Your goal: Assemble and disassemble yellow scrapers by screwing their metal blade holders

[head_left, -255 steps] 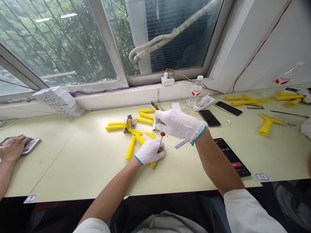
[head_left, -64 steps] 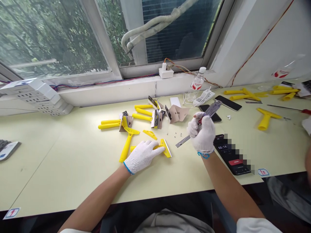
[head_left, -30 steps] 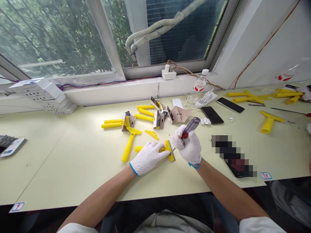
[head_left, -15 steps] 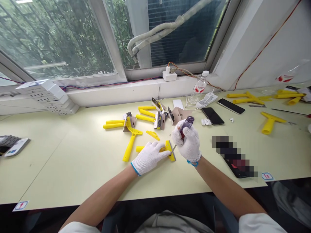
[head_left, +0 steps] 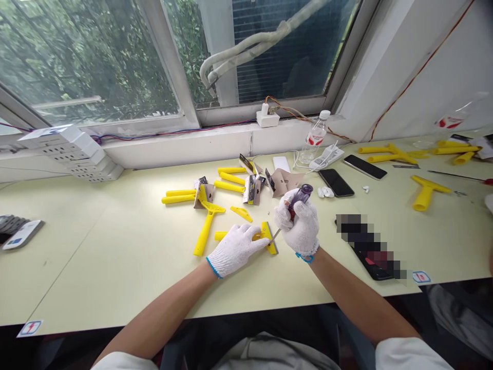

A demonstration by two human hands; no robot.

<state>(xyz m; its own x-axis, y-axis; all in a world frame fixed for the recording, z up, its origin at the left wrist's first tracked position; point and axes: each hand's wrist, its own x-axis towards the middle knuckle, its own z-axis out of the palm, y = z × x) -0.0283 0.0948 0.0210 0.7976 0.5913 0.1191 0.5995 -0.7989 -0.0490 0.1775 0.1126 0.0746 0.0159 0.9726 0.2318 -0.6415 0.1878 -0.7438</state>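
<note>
My gloved left hand [head_left: 239, 249] presses a yellow scraper [head_left: 268, 232] down on the table, its fingers bent over the handle near the head. A grey blade edge shows along the scraper's right side. In my gloved right hand [head_left: 298, 222] is a screwdriver [head_left: 301, 195] with a dark purple handle, held tilted. Its shaft runs down to the scraper head beside my left fingertips; the exact tip is hard to see. Just beyond lies a loose yellow cover piece [head_left: 241, 214]. Another yellow scraper [head_left: 207, 226] rests left of it.
Several yellow handles [head_left: 179, 196] and carded packs [head_left: 252, 190] lie farther back. To the right are phones [head_left: 336, 182], an earbud case [head_left: 325, 192], a power strip [head_left: 326, 156] and a bottle [head_left: 316, 137]. White boxes [head_left: 73, 151] stand by the window at left.
The screwdriver handle and my right hand have shifted very slightly to the right relative to the scraper. My left hand stays on the scraper. The whole view has moved a little.
</note>
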